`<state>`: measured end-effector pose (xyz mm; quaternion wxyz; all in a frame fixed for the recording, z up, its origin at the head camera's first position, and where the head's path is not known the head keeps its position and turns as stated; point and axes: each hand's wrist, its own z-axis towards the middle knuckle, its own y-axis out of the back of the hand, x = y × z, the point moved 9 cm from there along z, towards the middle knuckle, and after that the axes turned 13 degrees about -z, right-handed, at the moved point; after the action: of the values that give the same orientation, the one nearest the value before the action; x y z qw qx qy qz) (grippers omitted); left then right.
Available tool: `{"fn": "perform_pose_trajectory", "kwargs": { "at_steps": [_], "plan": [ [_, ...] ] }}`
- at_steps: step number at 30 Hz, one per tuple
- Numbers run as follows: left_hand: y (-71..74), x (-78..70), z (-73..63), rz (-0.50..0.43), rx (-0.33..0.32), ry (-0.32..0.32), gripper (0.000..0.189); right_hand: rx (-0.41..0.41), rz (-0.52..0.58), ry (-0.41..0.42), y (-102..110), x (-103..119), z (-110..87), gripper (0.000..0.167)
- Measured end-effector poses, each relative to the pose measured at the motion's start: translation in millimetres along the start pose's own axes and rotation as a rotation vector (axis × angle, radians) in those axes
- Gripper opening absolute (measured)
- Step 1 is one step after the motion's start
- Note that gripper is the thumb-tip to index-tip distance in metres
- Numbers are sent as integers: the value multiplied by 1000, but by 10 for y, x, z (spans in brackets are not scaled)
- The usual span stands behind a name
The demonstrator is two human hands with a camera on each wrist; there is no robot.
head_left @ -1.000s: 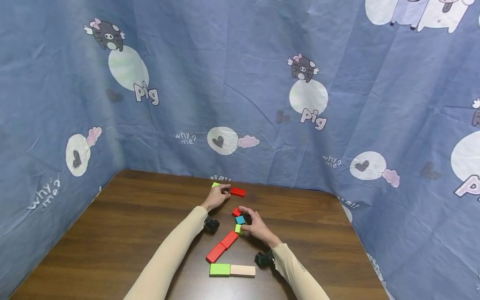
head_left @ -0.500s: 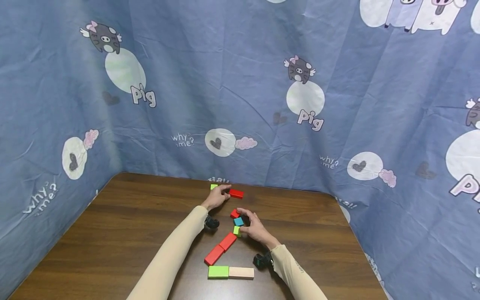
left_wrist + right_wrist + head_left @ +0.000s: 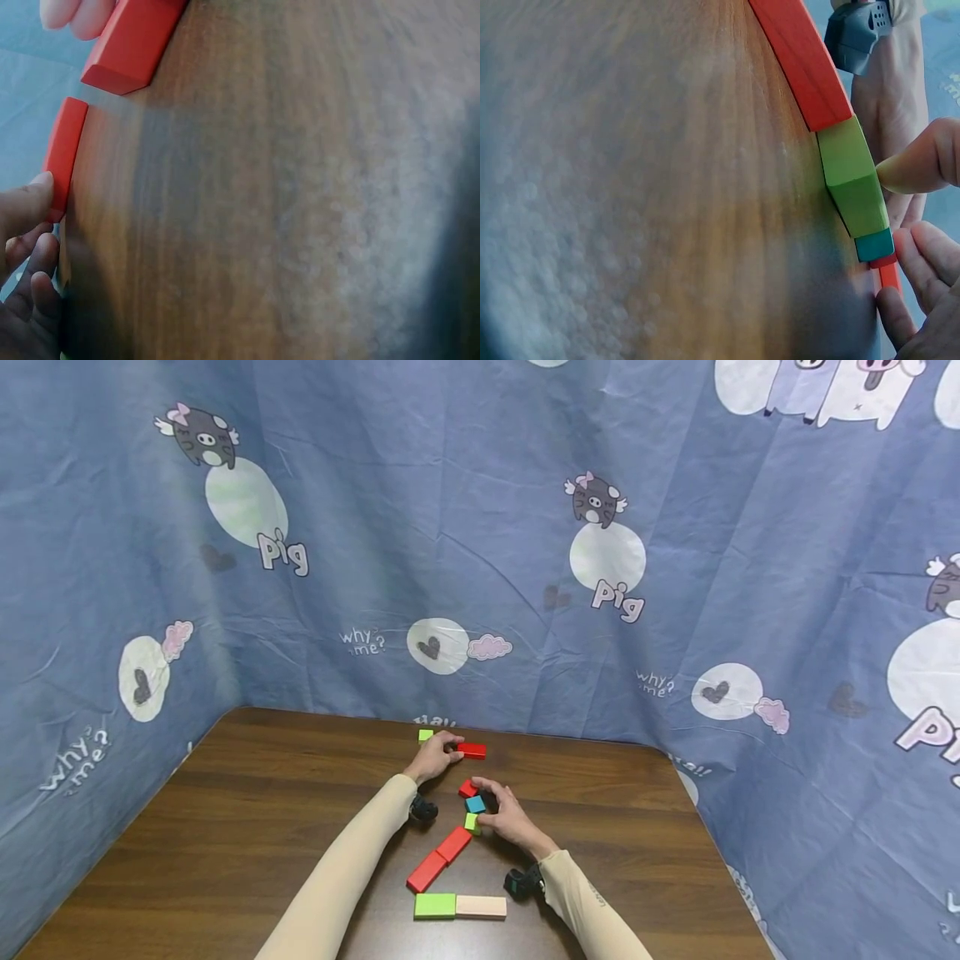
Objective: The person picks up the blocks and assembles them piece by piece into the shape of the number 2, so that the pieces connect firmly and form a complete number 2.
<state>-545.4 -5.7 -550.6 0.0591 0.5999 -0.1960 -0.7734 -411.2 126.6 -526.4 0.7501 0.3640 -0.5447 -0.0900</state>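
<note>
In the head view my left hand (image 3: 435,757) is at the far side of the table, thumb and index finger pinching the left end of a red rectangular block (image 3: 472,751). The left wrist view shows the thumb on that red block (image 3: 66,142). Closer in, my right hand (image 3: 513,821) spans a short row of small blocks: a red one (image 3: 468,787), a blue one (image 3: 476,804) and a green one (image 3: 472,823). Its thumb touches the green block (image 3: 855,187), and its fingertips are at the row's red end.
A small green block (image 3: 426,735) lies beyond my left hand. Two red blocks (image 3: 439,858) continue the row toward me. Nearer still, a green block (image 3: 435,906) and a pale wooden block (image 3: 481,907) lie end to end. A blue printed curtain (image 3: 495,568) hangs behind the table.
My left thumb and index finger have closed on the far red block, which has turned slightly to lie more level. My right hand stays at the row. The head view has shifted a little.
</note>
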Motion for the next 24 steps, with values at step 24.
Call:
{"fn": "perform_pose_trajectory", "kwargs": {
  "at_steps": [24],
  "plan": [
    [28,37,-48,1,-5,66,25,3,3,-10,-3,5,-19,64]
  ]
}}
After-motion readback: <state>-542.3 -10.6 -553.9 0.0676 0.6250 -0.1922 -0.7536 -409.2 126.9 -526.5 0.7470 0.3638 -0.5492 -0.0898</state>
